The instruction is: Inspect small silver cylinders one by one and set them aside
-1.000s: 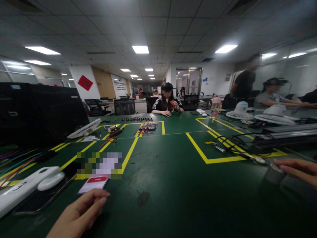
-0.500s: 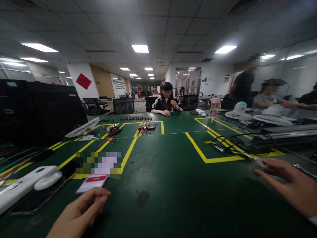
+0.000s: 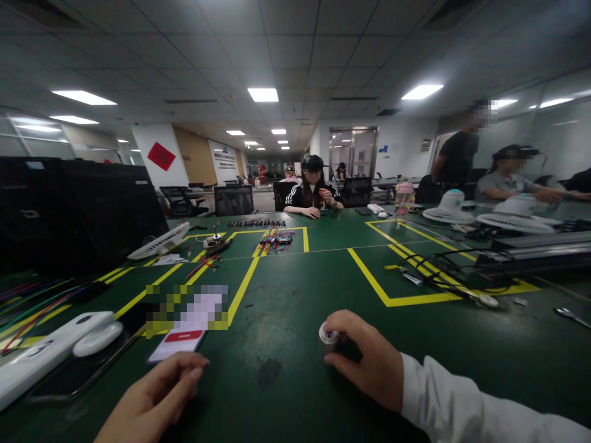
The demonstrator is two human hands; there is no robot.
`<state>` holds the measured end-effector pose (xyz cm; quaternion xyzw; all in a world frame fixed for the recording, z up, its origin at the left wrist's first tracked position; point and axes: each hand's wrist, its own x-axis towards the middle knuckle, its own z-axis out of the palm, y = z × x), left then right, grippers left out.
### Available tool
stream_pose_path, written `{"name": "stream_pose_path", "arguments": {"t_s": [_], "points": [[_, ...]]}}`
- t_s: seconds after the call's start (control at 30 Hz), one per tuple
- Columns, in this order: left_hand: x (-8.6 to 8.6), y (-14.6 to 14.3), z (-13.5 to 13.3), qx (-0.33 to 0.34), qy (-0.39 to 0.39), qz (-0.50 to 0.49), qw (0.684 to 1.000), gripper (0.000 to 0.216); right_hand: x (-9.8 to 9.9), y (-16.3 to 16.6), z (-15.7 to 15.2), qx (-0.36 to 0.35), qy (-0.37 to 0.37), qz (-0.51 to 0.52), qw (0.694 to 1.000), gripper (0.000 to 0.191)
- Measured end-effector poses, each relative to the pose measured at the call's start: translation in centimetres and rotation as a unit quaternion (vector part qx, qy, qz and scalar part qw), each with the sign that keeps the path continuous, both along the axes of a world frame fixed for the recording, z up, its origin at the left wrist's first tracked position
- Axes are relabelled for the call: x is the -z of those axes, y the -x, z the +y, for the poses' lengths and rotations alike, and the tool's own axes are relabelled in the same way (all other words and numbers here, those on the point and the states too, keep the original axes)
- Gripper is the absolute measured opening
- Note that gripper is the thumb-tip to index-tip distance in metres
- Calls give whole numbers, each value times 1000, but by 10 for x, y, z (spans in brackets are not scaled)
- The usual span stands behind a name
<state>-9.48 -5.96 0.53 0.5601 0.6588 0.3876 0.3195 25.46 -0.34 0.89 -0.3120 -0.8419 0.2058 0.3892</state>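
Observation:
My right hand (image 3: pixel 364 357) is closed on a small silvery cylinder (image 3: pixel 329 334) with a pale rim, pinched between thumb and fingers. The cylinder is upright over the middle of the green table; whether its base touches the surface I cannot tell. My left hand (image 3: pixel 161 391) rests at the lower left, thumb and fingers drawn together with nothing visible in them. Just beyond it lies a lit phone (image 3: pixel 178 347) with a red bar on its screen, part of it blurred out.
To the left are a white power strip (image 3: pixel 55 354), loose wires (image 3: pixel 50 307) and a black computer case (image 3: pixel 78 215). Wired boards (image 3: pixel 276 241) sit farther back. Black cables (image 3: pixel 429 267), metal rails (image 3: pixel 540 249) and a wrench (image 3: pixel 572 316) lie right. A person (image 3: pixel 313 191) sits opposite.
My right hand has swung from the far right to the middle of the table, bringing the small silvery cylinder with it. My left hand has stayed nearly in place.

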Motion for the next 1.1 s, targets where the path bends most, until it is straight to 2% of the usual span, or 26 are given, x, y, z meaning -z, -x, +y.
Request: {"name": "stream_pose_path", "arguments": {"t_s": [0.1,0.13,0.2,0.3,0.37,0.47,0.57,0.73,0.87,0.97,1.1], "points": [[-5,-27,2,0,-67,34,997,34,-1,-1,1,33,99,6,995,67],[-8,-40,3,24,-74,49,996,36,-2,-1,1,35,127,9,991,70],[-13,-71,9,86,-67,62,992,40,-6,0,2,30,162,10,986,61],[-21,-120,24,157,-140,57,976,34,-10,1,3,18,174,7,985,39],[-26,-147,35,197,-198,49,959,25,-11,1,4,9,174,6,985,35],[-33,-171,49,208,-224,46,951,10,-10,0,5,1,174,5,985,37],[-39,-174,57,202,-231,43,951,4,-10,-1,5,-2,176,3,984,38],[-42,-154,63,185,-230,39,955,17,-14,-11,3,3,180,-9,984,36],[-30,-144,64,218,-193,81,953,10,-15,-21,1,32,183,-17,982,35],[-19,-147,64,250,-167,107,948,10,-16,-23,1,24,191,-21,981,35],[-15,-151,63,272,-147,112,944,14,-17,-21,0,17,192,-26,981,35]]}}
